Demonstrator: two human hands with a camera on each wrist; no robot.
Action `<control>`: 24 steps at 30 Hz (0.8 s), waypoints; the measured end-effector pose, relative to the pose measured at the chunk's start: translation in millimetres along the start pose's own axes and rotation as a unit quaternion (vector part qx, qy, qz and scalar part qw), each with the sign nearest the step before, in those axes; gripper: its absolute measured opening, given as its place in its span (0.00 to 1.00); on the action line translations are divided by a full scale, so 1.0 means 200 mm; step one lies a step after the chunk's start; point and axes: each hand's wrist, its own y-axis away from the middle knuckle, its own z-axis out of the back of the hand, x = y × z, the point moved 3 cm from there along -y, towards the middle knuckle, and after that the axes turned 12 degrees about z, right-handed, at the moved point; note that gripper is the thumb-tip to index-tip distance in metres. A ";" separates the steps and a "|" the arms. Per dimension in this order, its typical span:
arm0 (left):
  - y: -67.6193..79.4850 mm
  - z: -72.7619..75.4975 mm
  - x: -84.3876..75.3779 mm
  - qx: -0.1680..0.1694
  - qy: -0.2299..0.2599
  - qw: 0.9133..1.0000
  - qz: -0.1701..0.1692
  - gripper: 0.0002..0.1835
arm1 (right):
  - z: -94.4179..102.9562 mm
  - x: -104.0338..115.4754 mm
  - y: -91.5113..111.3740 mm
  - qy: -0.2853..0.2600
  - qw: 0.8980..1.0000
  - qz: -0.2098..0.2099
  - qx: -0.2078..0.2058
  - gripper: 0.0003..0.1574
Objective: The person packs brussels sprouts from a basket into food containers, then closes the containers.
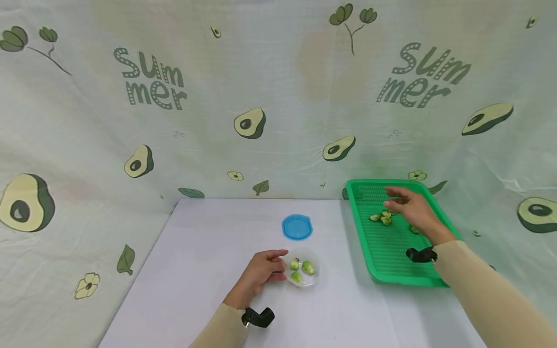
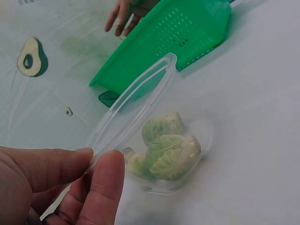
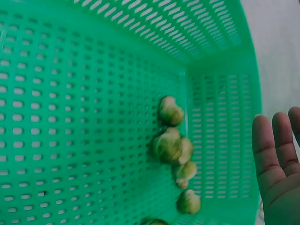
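Observation:
My left hand (image 1: 262,270) pinches the rim of a clear plastic bowl (image 2: 164,86) between thumb and fingers. Inside lie three Brussels sprouts (image 2: 171,157), visible through the wall. Over the green basket (image 1: 377,270) hovers my right hand (image 1: 413,210), its fingers extended and nothing in them. Several more Brussels sprouts (image 3: 168,145) lie on the basket floor in the right wrist view, gathered along one end. The right hand's fingers (image 3: 265,145) show past the basket's rim in that view.
A blue lid (image 1: 297,227) lies on the white table (image 1: 209,241) just behind the bowl. Behind the table hangs a pale cloth (image 1: 287,72) printed with avocados, leaves and lettering. The basket stands at the table's right side, close to the cloth.

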 end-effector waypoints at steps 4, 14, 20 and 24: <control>0.00 0.00 0.01 -0.006 -0.005 1.000 0.004 0.26 | 0.01 -0.10 0.01 -0.012 1.000 -0.010 0.017 0.46; -0.01 0.00 0.00 -0.008 -0.003 1.000 0.012 0.25 | 0.01 -0.27 0.03 0.003 0.998 -0.028 0.063 0.42; -0.02 0.01 0.01 -0.005 0.000 1.000 0.015 0.26 | -0.03 -0.35 0.03 0.008 0.997 -0.026 0.076 0.40; -0.03 0.02 0.01 -0.006 0.001 1.000 0.017 0.26 | -0.04 -0.38 0.02 0.007 0.996 -0.028 0.079 0.40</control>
